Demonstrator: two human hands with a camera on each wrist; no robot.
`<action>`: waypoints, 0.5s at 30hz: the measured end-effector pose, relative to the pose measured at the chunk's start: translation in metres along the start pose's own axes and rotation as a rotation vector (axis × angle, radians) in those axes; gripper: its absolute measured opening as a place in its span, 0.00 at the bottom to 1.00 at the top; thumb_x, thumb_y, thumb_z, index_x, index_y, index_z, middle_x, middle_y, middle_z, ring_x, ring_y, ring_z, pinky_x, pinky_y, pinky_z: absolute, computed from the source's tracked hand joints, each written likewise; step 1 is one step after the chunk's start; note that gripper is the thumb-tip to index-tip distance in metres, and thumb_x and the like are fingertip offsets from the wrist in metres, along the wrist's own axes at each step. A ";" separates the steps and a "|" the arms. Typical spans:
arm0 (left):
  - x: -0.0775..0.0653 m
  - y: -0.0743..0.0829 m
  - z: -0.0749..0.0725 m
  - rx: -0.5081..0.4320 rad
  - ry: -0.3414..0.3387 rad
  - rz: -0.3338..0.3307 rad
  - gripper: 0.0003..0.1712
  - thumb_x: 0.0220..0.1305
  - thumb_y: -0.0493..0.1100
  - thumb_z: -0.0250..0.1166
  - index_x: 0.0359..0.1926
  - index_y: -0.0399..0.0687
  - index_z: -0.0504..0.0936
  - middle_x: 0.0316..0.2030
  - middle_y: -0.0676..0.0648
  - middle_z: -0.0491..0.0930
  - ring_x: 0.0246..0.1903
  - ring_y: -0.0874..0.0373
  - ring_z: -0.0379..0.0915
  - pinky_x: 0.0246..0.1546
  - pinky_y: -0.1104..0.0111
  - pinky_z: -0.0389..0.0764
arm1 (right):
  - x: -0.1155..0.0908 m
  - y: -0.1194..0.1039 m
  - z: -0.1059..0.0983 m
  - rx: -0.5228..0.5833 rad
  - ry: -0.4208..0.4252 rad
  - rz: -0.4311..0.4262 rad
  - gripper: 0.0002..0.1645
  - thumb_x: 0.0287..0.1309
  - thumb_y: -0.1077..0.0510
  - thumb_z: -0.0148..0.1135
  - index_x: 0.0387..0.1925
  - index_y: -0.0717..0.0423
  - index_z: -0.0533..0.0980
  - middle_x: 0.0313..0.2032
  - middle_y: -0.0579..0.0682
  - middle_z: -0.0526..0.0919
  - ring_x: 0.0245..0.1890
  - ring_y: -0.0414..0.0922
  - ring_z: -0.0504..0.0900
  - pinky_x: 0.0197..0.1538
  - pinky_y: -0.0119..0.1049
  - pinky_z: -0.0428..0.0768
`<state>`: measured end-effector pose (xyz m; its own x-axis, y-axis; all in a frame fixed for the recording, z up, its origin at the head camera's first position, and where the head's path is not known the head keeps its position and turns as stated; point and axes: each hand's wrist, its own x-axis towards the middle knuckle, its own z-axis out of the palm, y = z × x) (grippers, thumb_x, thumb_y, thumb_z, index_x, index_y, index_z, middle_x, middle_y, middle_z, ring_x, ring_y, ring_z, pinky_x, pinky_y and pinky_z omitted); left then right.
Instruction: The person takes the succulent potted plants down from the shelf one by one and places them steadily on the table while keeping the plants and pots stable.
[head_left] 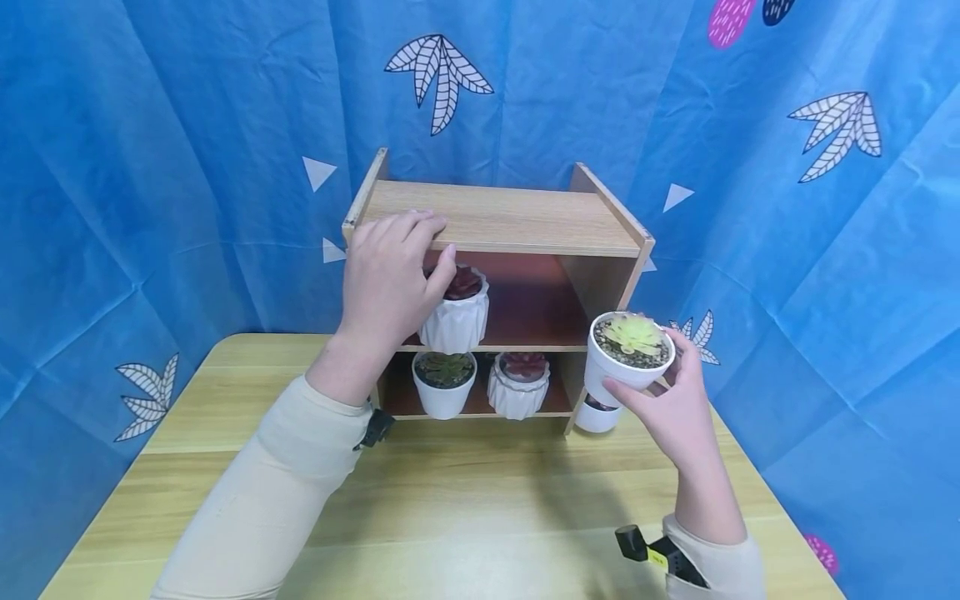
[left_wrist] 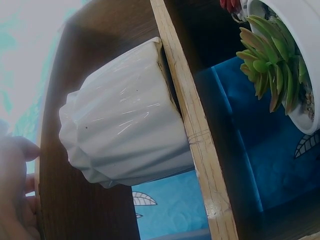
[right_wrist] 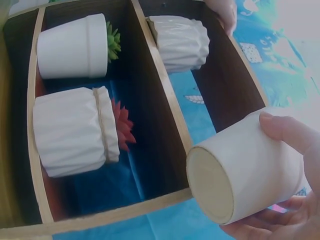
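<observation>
My left hand (head_left: 393,275) rests on the left front part of the small wooden shelf's top board (head_left: 510,218), its fingers lying over the board. My right hand (head_left: 678,400) grips a white pot (head_left: 618,371) with a pale green succulent (head_left: 633,333), raised beside the shelf's right side. In the right wrist view, this pot tilts with its round base toward the camera. A ribbed white pot (head_left: 454,323) with a dark red plant stands on the middle board, partly hidden by my left hand.
On the lowest board stand a smooth white pot (head_left: 444,396) with a green succulent and a ribbed white pot (head_left: 517,393) with a red one. Another white pot (head_left: 597,418) sits right of the shelf, partly behind the held one. Blue cloth (head_left: 225,167) surrounds the wooden table (head_left: 465,517).
</observation>
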<state>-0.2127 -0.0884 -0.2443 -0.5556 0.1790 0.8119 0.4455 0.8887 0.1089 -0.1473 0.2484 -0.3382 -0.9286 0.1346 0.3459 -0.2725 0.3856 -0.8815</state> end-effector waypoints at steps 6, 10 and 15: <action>0.000 0.001 0.000 0.003 -0.006 -0.001 0.24 0.70 0.55 0.56 0.58 0.46 0.83 0.56 0.45 0.82 0.57 0.48 0.76 0.59 0.52 0.70 | -0.001 0.006 -0.007 -0.017 0.012 0.015 0.60 0.50 0.60 0.78 0.74 0.48 0.49 0.70 0.52 0.63 0.67 0.56 0.68 0.57 0.30 0.77; 0.000 0.001 0.000 0.003 -0.006 -0.002 0.24 0.70 0.55 0.56 0.58 0.46 0.83 0.56 0.45 0.82 0.57 0.48 0.76 0.59 0.52 0.70 | -0.002 0.009 -0.009 -0.036 0.020 0.023 0.59 0.51 0.58 0.78 0.74 0.47 0.49 0.70 0.52 0.63 0.67 0.56 0.68 0.59 0.33 0.77; 0.000 0.001 0.000 0.005 -0.006 -0.005 0.24 0.70 0.55 0.56 0.58 0.46 0.83 0.57 0.45 0.82 0.57 0.48 0.76 0.59 0.52 0.70 | -0.002 0.014 -0.012 -0.058 0.035 0.049 0.60 0.51 0.56 0.78 0.75 0.50 0.48 0.70 0.53 0.63 0.66 0.57 0.68 0.60 0.37 0.77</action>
<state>-0.2119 -0.0877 -0.2443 -0.5618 0.1773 0.8080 0.4394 0.8915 0.1099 -0.1465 0.2647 -0.3473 -0.9308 0.1859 0.3147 -0.2109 0.4302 -0.8777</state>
